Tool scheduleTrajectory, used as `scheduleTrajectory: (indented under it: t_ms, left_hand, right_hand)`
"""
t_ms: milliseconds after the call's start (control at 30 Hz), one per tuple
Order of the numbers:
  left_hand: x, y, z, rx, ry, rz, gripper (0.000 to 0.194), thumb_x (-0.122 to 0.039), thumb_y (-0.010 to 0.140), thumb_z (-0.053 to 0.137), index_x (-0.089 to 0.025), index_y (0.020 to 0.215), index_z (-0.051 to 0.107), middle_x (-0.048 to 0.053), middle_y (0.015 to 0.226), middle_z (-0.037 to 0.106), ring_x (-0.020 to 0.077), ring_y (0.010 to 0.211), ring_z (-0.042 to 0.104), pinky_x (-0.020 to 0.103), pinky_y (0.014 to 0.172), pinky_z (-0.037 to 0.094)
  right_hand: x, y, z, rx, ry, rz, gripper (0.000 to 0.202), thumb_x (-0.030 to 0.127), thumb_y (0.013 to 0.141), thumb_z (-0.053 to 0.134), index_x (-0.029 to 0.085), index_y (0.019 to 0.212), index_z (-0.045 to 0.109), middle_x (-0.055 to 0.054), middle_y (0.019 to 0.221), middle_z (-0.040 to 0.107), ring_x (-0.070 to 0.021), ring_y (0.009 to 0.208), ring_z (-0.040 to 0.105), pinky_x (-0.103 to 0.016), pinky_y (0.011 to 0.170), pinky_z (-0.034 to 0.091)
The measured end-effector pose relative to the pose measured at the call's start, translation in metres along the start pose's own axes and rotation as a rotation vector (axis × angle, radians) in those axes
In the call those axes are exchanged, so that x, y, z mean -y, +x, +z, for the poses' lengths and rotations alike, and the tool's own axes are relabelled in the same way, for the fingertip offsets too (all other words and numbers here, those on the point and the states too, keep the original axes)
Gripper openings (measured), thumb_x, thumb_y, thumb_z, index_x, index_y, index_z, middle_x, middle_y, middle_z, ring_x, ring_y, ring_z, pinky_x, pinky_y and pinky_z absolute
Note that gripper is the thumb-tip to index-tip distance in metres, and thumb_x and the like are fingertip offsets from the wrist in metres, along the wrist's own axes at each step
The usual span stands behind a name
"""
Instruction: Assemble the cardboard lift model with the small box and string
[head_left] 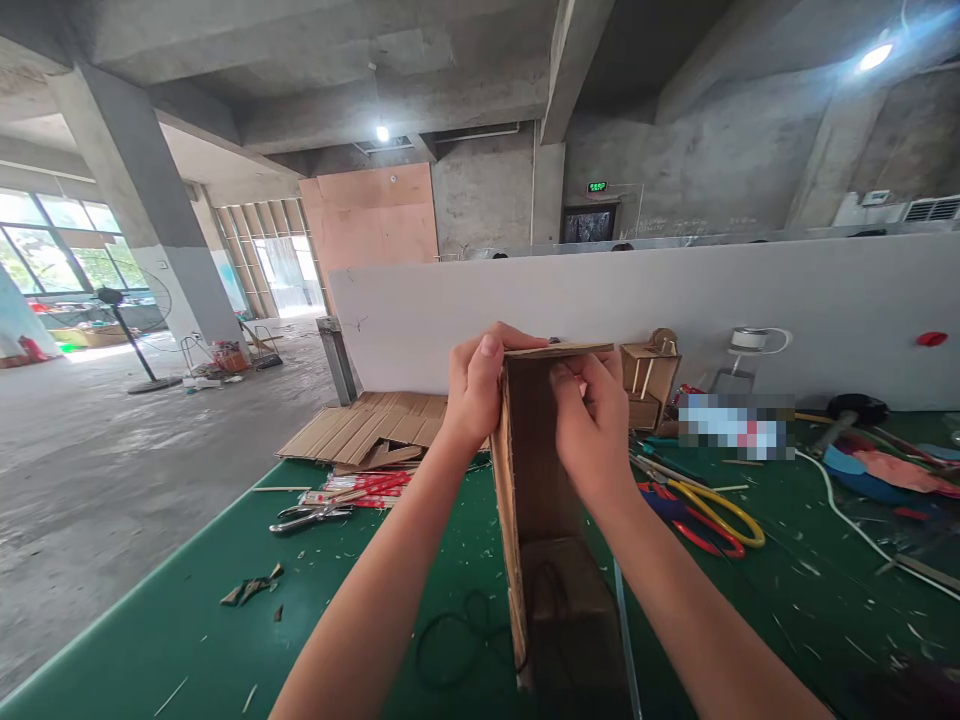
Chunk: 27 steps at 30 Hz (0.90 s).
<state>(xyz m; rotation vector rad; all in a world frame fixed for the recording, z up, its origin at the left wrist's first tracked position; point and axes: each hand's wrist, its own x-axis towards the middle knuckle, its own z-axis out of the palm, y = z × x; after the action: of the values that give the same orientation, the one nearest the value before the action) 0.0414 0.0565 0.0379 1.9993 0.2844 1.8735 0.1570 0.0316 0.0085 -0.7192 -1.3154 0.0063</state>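
A tall, narrow cardboard box (546, 450), open on the side facing me, stands upright in front of me. My left hand (484, 385) is closed on its upper left corner, the thumb up and the fingers reaching behind the top edge. My right hand (596, 425) is closed at the upper right, its thumb and curled fingers inside just under the top flap (562, 350). Whether the right fingers also pinch something small cannot be made out. Lower down, a cardboard ledge (566, 575) crosses the inside of the box.
Left lie cardboard sheets (367, 425), red-and-white packets (367, 488), metal pliers (309, 516) and scraps (251, 588). To the right are yellow-handled scissors (724, 510), red-handled pliers (709, 538), a white cable (832, 500) and a small cardboard model (649, 385). A white partition (825, 320) stands behind.
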Motion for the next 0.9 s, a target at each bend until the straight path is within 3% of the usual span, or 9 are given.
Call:
scheduleTrajectory:
  t_ms: [233,500,700,900]
  left_hand:
    - [-0.001,0.001,0.002,-0.004,0.053,-0.022,0.062,-0.065,0.087,0.032,-0.018,0.074,0.07,0.007,0.077,0.072,0.0192,0.074,0.065,0.034,0.069,0.049]
    - [-0.008,-0.005,0.002,0.001,0.05,0.074,0.057,-0.06,0.09,0.035,-0.018,0.079,0.072,0.007,0.08,0.072,0.0188,0.077,0.066,0.034,0.071,0.05]
    - [-0.014,0.002,-0.002,0.019,0.082,0.275,0.054,-0.057,0.09,0.038,-0.017,0.08,0.072,0.009,0.081,0.072,0.0203,0.08,0.066,0.037,0.076,0.05]
    - [-0.004,0.013,-0.013,0.151,0.18,0.394,0.054,-0.057,0.09,0.038,-0.016,0.082,0.071,0.01,0.079,0.071,0.0204,0.079,0.067,0.037,0.072,0.052]
  right_hand:
    - [-0.001,0.001,-0.001,-0.001,-0.047,-0.004,0.015,0.021,0.086,0.049,0.019,0.072,0.054,-0.002,0.085,0.049,-0.016,0.08,0.05,-0.03,0.072,0.041]
    - [0.005,-0.003,-0.002,-0.035,-0.008,0.004,0.015,0.025,0.087,0.051,0.019,0.076,0.059,-0.002,0.083,0.052,-0.0152,0.078,0.052,-0.03,0.07,0.042]
    - [0.01,-0.003,0.0,-0.025,0.097,0.045,0.015,0.028,0.087,0.052,0.019,0.088,0.065,-0.004,0.096,0.058,-0.0166,0.088,0.056,-0.032,0.079,0.044]
    - [-0.011,-0.005,0.006,0.0,0.143,0.168,0.018,0.031,0.086,0.053,0.018,0.088,0.066,-0.005,0.097,0.064,-0.0187,0.089,0.058,-0.033,0.079,0.045]
